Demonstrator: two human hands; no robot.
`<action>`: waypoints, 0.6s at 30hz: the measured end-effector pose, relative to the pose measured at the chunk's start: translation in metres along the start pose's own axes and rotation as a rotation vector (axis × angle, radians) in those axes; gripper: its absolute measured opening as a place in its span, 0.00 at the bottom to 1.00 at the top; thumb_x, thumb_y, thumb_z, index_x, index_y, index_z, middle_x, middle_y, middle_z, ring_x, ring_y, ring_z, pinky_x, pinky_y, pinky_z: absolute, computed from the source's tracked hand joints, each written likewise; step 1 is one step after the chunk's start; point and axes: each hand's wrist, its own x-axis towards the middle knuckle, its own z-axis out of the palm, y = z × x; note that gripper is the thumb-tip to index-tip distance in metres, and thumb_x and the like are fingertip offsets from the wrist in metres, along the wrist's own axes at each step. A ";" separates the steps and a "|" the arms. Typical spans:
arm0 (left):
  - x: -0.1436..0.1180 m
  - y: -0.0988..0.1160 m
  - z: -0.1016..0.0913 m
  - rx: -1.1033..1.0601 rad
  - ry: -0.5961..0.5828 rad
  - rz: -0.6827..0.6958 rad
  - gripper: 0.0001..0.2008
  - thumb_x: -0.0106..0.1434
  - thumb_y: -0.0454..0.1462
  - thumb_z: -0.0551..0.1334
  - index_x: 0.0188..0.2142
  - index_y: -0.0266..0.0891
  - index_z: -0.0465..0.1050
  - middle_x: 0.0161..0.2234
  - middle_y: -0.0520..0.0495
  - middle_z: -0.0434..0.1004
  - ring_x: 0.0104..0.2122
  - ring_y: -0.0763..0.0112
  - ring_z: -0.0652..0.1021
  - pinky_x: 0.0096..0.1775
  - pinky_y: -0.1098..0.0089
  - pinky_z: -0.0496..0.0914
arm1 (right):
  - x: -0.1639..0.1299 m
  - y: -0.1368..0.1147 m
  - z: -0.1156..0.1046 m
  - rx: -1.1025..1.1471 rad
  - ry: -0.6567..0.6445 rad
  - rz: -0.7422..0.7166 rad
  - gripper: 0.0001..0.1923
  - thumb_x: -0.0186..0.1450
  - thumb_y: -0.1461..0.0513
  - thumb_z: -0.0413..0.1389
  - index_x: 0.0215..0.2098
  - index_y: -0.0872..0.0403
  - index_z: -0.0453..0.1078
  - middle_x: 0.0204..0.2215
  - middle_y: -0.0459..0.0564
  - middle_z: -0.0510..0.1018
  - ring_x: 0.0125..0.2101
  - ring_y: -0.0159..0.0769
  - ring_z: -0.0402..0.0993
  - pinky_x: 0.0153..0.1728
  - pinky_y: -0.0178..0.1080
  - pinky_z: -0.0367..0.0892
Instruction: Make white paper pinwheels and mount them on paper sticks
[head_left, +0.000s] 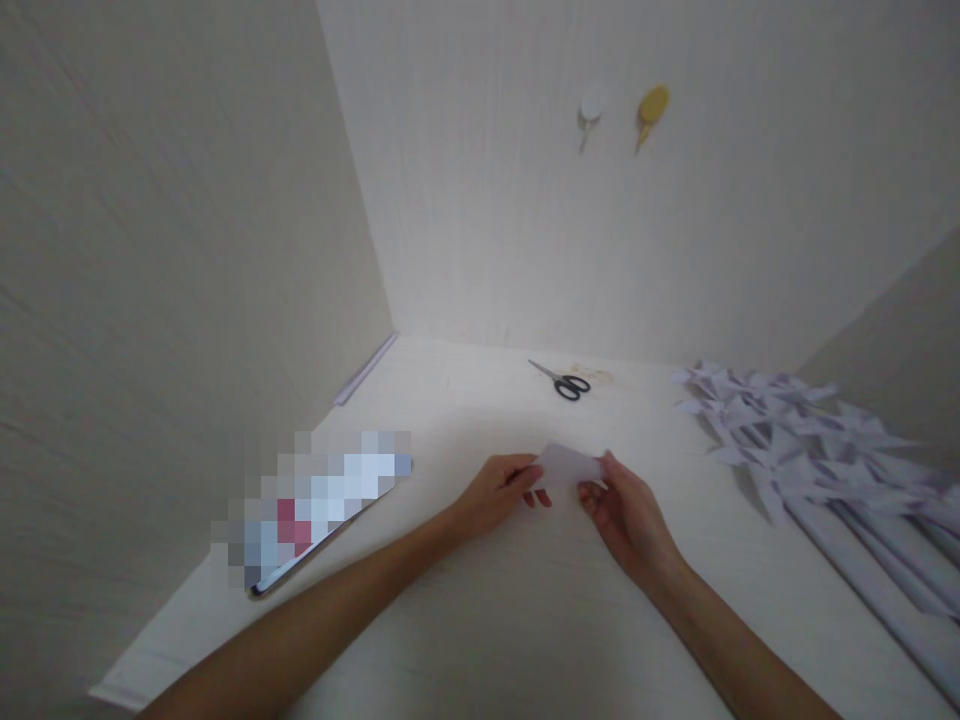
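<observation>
Two bare hands meet over the pale wooden tabletop (480, 620), pinching a small white paper piece (568, 465) between them: the left hand (499, 492) clamps its left edge, the right hand (626, 515) its right, holding it taut just above the surface. Black-handled scissors (562, 380) lie well beyond, and white folded paper pinwheels (795, 440) are heaped at the right, apart from the hands.
</observation>
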 end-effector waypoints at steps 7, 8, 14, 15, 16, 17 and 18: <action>-0.001 0.009 -0.003 0.016 0.017 -0.083 0.26 0.59 0.46 0.42 0.23 0.31 0.71 0.22 0.45 0.73 0.23 0.73 0.70 0.31 0.73 0.64 | 0.000 0.002 -0.004 -0.071 -0.038 0.000 0.07 0.50 0.60 0.59 0.22 0.56 0.68 0.19 0.42 0.70 0.21 0.23 0.65 0.22 0.25 0.62; -0.001 0.009 -0.003 0.011 0.010 -0.093 0.26 0.59 0.46 0.43 0.24 0.31 0.71 0.22 0.45 0.73 0.23 0.73 0.71 0.30 0.73 0.64 | 0.000 0.002 -0.005 -0.077 -0.038 -0.003 0.07 0.51 0.60 0.59 0.22 0.56 0.68 0.19 0.42 0.70 0.21 0.23 0.65 0.23 0.25 0.62; 0.001 0.008 -0.004 -0.076 0.063 -0.155 0.27 0.59 0.47 0.43 0.26 0.30 0.72 0.19 0.45 0.72 0.19 0.74 0.70 0.26 0.74 0.64 | 0.001 0.002 -0.006 -0.091 -0.042 0.000 0.07 0.48 0.62 0.61 0.25 0.54 0.68 0.19 0.42 0.70 0.21 0.24 0.65 0.25 0.28 0.61; 0.001 0.007 -0.004 -0.104 0.087 -0.168 0.27 0.59 0.48 0.43 0.25 0.30 0.71 0.18 0.45 0.72 0.18 0.74 0.70 0.25 0.74 0.63 | 0.000 0.001 -0.006 -0.091 -0.053 0.004 0.09 0.47 0.63 0.61 0.27 0.54 0.68 0.20 0.42 0.70 0.22 0.24 0.65 0.25 0.28 0.62; 0.001 0.005 -0.004 -0.136 0.115 -0.184 0.26 0.58 0.48 0.43 0.25 0.30 0.71 0.18 0.46 0.72 0.18 0.74 0.69 0.24 0.74 0.63 | -0.002 0.001 -0.006 -0.093 -0.067 0.010 0.11 0.46 0.63 0.61 0.28 0.53 0.68 0.21 0.42 0.71 0.22 0.25 0.65 0.25 0.29 0.62; 0.001 0.004 -0.005 -0.171 0.155 -0.202 0.25 0.58 0.49 0.45 0.25 0.31 0.70 0.18 0.46 0.72 0.18 0.74 0.70 0.23 0.74 0.63 | -0.003 0.000 -0.005 -0.099 -0.083 0.021 0.12 0.46 0.64 0.61 0.30 0.52 0.68 0.21 0.42 0.71 0.23 0.26 0.65 0.25 0.30 0.61; 0.002 0.002 -0.005 -0.209 0.188 -0.216 0.25 0.57 0.50 0.46 0.26 0.32 0.70 0.19 0.46 0.72 0.18 0.74 0.70 0.23 0.74 0.63 | -0.004 0.000 -0.005 -0.109 -0.098 0.031 0.14 0.45 0.65 0.61 0.31 0.51 0.68 0.22 0.43 0.71 0.23 0.27 0.66 0.25 0.31 0.61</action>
